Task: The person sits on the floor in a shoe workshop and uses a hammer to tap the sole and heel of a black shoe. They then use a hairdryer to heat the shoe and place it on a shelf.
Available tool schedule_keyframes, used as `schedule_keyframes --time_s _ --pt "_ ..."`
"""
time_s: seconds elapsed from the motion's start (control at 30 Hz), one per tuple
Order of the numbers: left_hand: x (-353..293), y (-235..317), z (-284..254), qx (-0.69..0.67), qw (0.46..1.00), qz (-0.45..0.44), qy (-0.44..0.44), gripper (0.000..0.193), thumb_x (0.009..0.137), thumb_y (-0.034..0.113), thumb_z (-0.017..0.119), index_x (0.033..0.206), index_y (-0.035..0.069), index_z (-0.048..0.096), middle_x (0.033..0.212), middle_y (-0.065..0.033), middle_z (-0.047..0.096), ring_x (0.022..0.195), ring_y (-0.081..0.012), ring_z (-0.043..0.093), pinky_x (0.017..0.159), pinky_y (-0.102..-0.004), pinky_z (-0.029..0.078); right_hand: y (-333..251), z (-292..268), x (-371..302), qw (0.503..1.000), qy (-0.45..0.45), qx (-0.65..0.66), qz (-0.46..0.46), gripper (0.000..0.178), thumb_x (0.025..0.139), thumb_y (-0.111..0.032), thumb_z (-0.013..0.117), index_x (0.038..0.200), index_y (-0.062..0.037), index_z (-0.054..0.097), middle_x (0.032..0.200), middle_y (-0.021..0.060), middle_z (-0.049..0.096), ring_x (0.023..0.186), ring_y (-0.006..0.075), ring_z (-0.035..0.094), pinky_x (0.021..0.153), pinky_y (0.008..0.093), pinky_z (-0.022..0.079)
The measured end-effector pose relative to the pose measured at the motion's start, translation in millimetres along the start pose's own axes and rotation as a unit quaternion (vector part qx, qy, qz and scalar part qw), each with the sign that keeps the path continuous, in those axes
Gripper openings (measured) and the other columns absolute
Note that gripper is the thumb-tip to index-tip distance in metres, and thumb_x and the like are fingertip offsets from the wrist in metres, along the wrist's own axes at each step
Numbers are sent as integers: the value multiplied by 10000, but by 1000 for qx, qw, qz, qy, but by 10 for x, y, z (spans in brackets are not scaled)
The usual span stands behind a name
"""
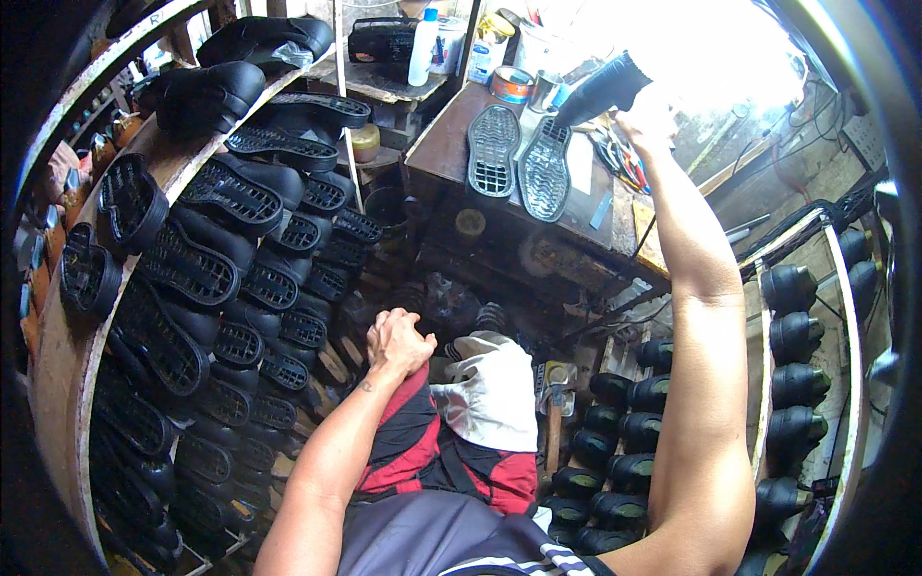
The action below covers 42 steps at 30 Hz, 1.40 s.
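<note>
My right hand (642,117) is stretched out over the worktable (451,120), closed on one end of a black shoe upper (603,88). The shoe upper tilts, its narrower end pointing down and left. Below it two black shoe soles (494,149) lie side by side on the table, with a tread pattern showing. Bright glare surrounds my right hand and hides some of its fingers. My left hand (397,343) rests over my knee with nothing in it, fingers loosely bent and a little apart. A white cloth (495,398) lies across my lap.
At left a tall rack (178,182) holds several black shoes and soles. More black shoes (793,326) line a rack at right. An orange-banded tin (512,84), a metal cup (545,91) and tools (629,163) sit on the table. A hammer (554,422) is beside my leg.
</note>
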<state>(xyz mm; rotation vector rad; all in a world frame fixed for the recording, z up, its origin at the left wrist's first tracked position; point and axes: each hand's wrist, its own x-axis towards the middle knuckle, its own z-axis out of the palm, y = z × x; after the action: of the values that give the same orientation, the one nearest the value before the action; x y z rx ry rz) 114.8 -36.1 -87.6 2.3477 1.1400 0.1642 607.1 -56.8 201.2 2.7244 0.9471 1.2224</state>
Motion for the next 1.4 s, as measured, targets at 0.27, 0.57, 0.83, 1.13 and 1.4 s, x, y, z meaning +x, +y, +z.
schedule_keyframes --time_s 0.27,0.57,0.83,1.13,1.4 --pt "-7 11 -6 1 1000 7 16 512 844 420 796 1229 82 800 1323 -122 702 1319 -340 598 1130 -497 493 -19 -545 -136 994 -94 56 -26 770 816 -492 840 1349 27 640 1329 258 685 1226 379 697 1009 486 578" --pt "19 1 17 5 1000 4 1 518 838 420 805 1239 92 800 1308 -121 702 1305 -350 595 1122 -504 490 7 -1536 -624 977 -142 135 -88 603 756 -468 901 1196 -76 771 1079 143 811 1028 286 775 921 448 595" --pt "-8 18 35 15 1000 6 11 501 842 416 804 1233 102 803 1308 -116 702 1315 -341 593 1124 -503 489 -386 -1399 -579 948 -61 274 -148 738 784 -414 940 1381 -46 713 1128 164 822 1000 287 792 937 430 604" --pt "1 -62 114 -8 999 3 40 499 815 395 836 1206 87 805 1284 -117 702 1307 -349 585 1126 -510 475 -758 -1243 -543 934 -85 303 -166 584 739 -302 980 1150 33 735 982 228 774 908 374 768 834 487 596" --pt "19 -111 144 -19 999 13 38 491 819 393 831 1201 86 803 1266 -119 702 1289 -353 593 1120 -508 477 -790 -1101 -511 913 -73 352 -192 557 749 -263 976 1138 48 727 961 227 771 904 364 765 832 470 594"
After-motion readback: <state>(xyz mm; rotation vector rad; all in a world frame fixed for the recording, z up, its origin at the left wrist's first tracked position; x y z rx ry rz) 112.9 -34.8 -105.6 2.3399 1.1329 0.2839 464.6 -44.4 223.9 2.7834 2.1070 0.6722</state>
